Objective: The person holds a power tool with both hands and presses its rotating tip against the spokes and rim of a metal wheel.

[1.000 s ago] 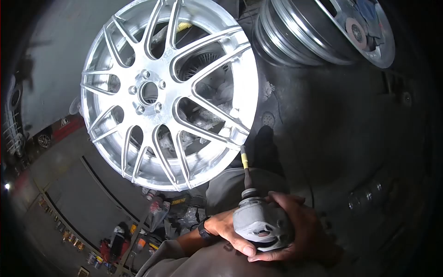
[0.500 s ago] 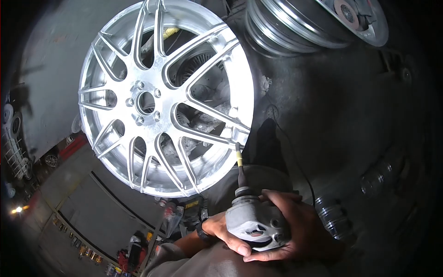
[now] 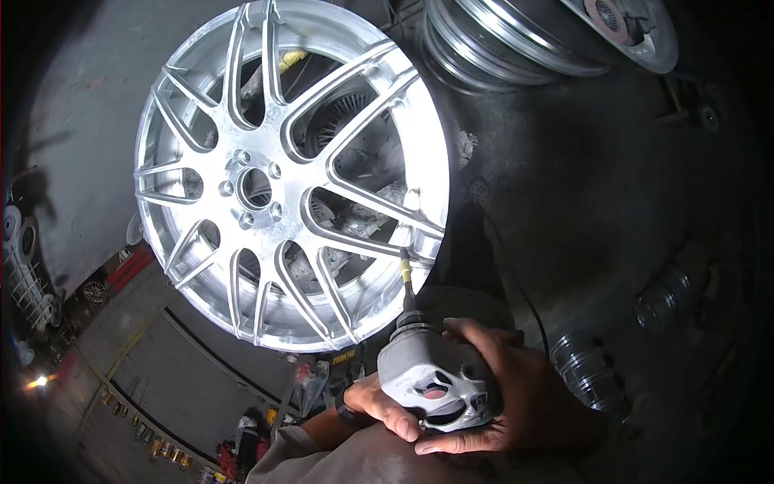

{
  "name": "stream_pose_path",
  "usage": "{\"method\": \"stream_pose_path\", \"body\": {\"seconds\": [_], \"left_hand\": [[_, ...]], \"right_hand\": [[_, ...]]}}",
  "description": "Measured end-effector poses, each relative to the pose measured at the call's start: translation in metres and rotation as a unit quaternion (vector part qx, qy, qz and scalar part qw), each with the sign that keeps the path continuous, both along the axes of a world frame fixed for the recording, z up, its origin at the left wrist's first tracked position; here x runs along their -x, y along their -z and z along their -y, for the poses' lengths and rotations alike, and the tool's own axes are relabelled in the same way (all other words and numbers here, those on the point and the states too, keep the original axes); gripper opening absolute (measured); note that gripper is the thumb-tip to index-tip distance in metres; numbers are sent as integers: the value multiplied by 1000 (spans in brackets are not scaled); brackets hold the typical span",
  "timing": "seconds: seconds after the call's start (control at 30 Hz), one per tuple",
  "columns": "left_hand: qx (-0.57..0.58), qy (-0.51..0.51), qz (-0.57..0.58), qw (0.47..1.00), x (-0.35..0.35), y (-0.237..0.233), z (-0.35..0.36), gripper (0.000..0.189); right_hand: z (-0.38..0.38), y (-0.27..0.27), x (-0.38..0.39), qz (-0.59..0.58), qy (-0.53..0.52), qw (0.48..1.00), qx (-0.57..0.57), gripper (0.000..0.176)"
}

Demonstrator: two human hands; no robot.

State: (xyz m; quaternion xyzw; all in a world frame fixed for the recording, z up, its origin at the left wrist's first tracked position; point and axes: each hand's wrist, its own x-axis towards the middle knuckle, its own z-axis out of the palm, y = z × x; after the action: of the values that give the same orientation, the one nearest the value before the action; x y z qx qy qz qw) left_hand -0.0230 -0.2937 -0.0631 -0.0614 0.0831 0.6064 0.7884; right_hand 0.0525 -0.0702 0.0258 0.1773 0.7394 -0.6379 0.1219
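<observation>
A bright bare-metal wheel rim (image 3: 270,149) with paired spokes fills the upper middle of the head view. Both my hands are wrapped round a grey die grinder (image 3: 419,371), its rear turned toward me. My left hand (image 3: 379,407) holds its left side, thumb along the lower edge. Around the right side and underneath curls my right hand (image 3: 516,387). A thin bit with a yellow band (image 3: 405,270) points away from me, its dark tip right at the end of a spoke near the rim's lower right edge.
More shiny rims (image 3: 500,40) lie at the upper right. A dark cord (image 3: 516,274) runs down the right side, near clear plastic bottles (image 3: 584,367). Small bits (image 3: 153,444) line a frame at lower left, beside a red-and-black tool (image 3: 242,448).
The die grinder and both hands have shifted slightly left, and the bit's tip has moved left along the spoke end. The grip is unchanged.
</observation>
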Motion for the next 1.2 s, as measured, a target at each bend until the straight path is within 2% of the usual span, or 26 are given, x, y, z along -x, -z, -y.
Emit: {"method": "stream_pose_path", "body": {"seconds": [0.1,0.17,0.23,0.27,0.3,0.37,0.43,0.47,0.57,0.6,0.77,0.83,0.87,0.9,0.97,1.2], "left_hand": [[-19,12,-40,999,2,7,4,74],[-8,18,-13,1000,9,-2,3,78],[61,51,-6,997,3,-2,10,81],[8,18,41,999,3,5,12,83],[9,20,41,999,5,2,11,83],[58,99,-8,993,6,-3,11,83],[12,55,25,998,-1,1,14,83],[38,94,-8,995,-10,0,21,84],[76,79,-24,994,-6,-9,15,85],[42,33,36,998,0,-8,9,87],[53,36,31,997,3,-5,16,90],[87,69,12,994,8,-10,12,91],[167,75,50,982,18,-25,9,92],[167,76,52,982,19,-19,8,92],[45,8,87,995,16,-6,12,93],[82,52,140,985,21,-19,-3,90]], "right_hand": [[-2,2,5,-1,10,1000,5,106],[-3,4,8,-11,13,1000,5,106],[-4,5,8,-22,16,1000,7,105],[-4,5,8,-8,13,1000,17,105],[-5,5,8,6,10,1000,28,105],[-7,3,7,9,8,999,31,106],[-10,0,5,13,5,999,33,106],[-12,-2,4,17,0,999,33,106],[-11,-4,6,14,-6,999,30,105],[-11,-4,7,9,-4,1000,27,105],[-10,1,16,9,4,999,36,104],[-8,3,20,-1,12,999,38,103],[-8,4,22,7,17,998,54,102],[-7,5,24,15,22,997,69,102],[-7,6,24,18,22,997,70,102],[-14,-2,18,36,-1,998,60,104]]}}
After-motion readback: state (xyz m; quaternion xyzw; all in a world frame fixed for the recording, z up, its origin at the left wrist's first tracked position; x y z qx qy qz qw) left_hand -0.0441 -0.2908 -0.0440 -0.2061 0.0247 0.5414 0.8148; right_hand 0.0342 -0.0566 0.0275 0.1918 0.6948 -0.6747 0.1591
